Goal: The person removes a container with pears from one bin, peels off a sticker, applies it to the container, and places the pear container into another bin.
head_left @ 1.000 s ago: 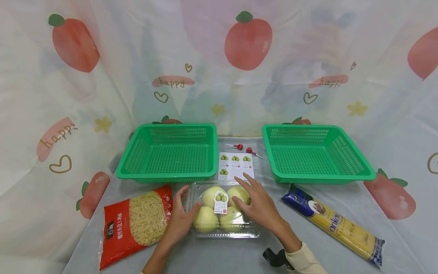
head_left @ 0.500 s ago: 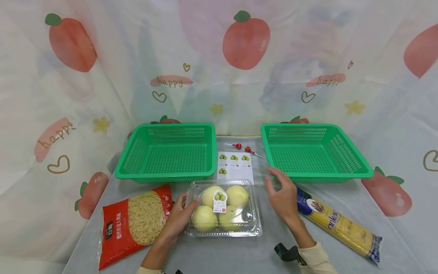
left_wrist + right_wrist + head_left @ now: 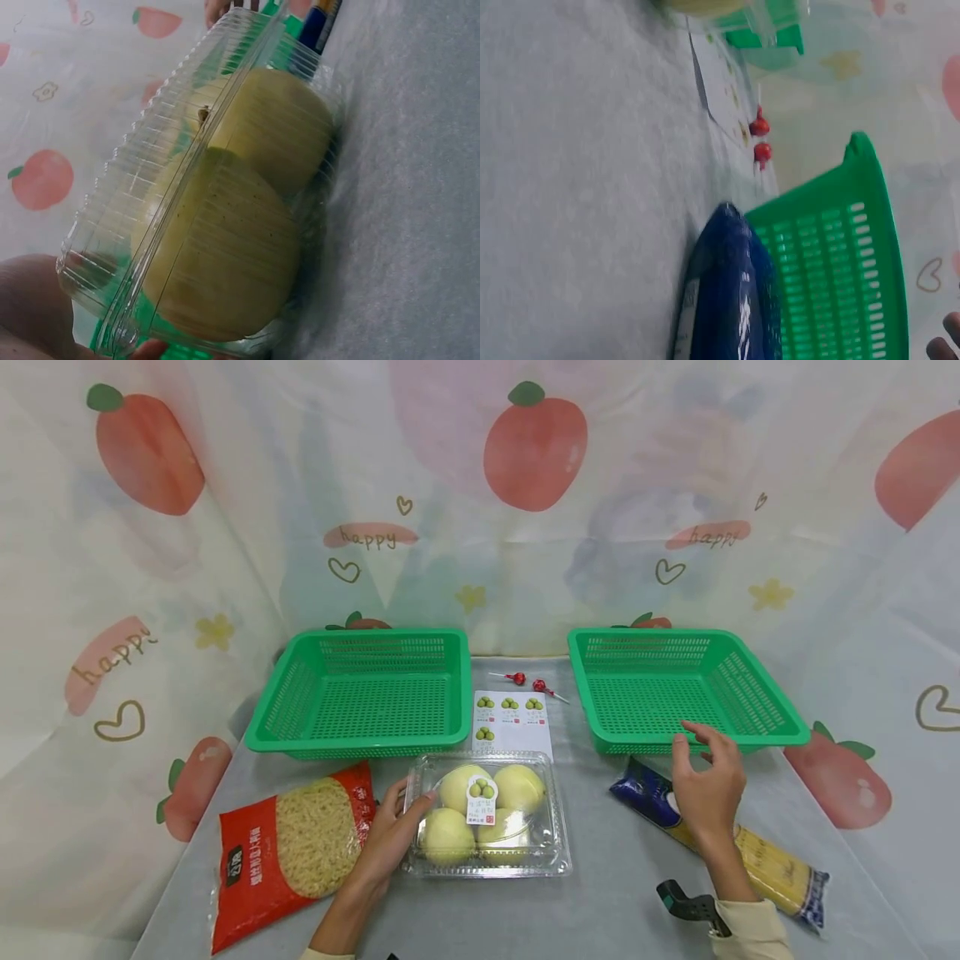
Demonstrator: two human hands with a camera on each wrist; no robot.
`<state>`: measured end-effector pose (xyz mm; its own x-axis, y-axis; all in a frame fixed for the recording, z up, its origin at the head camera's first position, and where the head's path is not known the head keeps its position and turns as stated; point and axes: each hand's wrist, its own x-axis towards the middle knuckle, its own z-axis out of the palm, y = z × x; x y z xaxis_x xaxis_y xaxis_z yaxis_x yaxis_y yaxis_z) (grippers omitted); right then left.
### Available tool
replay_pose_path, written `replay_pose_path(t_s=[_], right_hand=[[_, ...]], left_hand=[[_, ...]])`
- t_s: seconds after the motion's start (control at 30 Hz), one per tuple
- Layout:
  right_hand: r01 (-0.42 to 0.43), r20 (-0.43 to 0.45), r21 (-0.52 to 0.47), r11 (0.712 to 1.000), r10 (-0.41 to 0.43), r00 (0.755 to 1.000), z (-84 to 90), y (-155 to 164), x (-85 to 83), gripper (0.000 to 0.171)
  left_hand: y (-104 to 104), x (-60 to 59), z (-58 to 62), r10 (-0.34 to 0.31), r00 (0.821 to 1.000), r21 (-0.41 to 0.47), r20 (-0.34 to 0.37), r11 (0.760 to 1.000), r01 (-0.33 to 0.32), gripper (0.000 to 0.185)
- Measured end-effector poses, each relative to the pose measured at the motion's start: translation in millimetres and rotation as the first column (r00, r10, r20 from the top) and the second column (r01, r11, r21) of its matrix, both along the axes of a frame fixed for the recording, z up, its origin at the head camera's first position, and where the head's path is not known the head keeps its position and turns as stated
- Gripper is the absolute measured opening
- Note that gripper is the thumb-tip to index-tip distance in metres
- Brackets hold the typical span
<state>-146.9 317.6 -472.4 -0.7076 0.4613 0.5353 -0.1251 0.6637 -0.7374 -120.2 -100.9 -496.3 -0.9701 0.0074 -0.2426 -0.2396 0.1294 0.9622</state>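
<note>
A clear plastic box (image 3: 525,856) of yellow-green fruit with a sticker (image 3: 482,799) on its lid lies on the grey table. My left hand (image 3: 390,835) holds its left edge, thumb on the lid. In the left wrist view the box (image 3: 225,210) fills the frame, with a fingertip (image 3: 150,349) at its lower rim. My right hand (image 3: 701,752) hovers with loosely curled fingers, holding nothing, over the blue end of a spaghetti pack (image 3: 772,864), just in front of the right green basket (image 3: 757,685). The right wrist view shows the pack (image 3: 727,292) beside that basket (image 3: 832,262).
An empty green basket (image 3: 360,745) stands at the back left. Between the two baskets lie a sticker sheet (image 3: 512,722) and two red lollipops (image 3: 528,681). A red bag of noodles (image 3: 292,852) lies at the front left. A printed curtain closes off the back and sides.
My right hand has left the box lid and swung right, now over the spaghetti pack by the right basket. The left hand has stayed on the box.
</note>
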Motion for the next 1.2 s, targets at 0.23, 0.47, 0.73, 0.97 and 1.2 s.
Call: replay_pose_path(t_s=[0.23, 0.47, 0.73, 0.97, 1.2], right_hand=[[0.093, 0.052, 0.001, 0.996, -0.093, 0.994, -1.2, 21.0, 0.0, 0.033], [0.087, 0.052, 0.022, 0.996, -0.088, 0.995, -0.5, 31.0, 0.8, 0.035], [0.027, 0.045, 0.053, 0.998, -0.029, 0.999, 1.5, 17.4, -0.4, 0.034], [-0.105, 0.064, 0.078, 0.991, 0.100, 0.993, -6.0, -13.6, 2.4, 0.028], [-0.314, 0.261, -0.023, 0.949, 0.309, 0.915, -17.0, -69.0, 22.7, 0.027]], left_hand=[[-1.4, 0.7, 0.7, -0.003, 1.000, 0.022, 0.022, 1.000, 0.002, 0.071], [-2.4, 0.5, 1.3, -0.007, 1.000, 0.038, 0.022, 0.999, 0.006, 0.072], [-1.9, 2.0, 1.8, -0.006, 1.000, -0.002, 0.022, 1.000, 0.006, 0.073], [3.2, 2.5, 1.6, -0.035, 0.999, 0.019, 0.019, 0.999, 0.034, 0.074], [9.6, 4.9, -0.1, -0.052, 0.999, 0.061, 0.007, 0.997, 0.051, 0.074]])
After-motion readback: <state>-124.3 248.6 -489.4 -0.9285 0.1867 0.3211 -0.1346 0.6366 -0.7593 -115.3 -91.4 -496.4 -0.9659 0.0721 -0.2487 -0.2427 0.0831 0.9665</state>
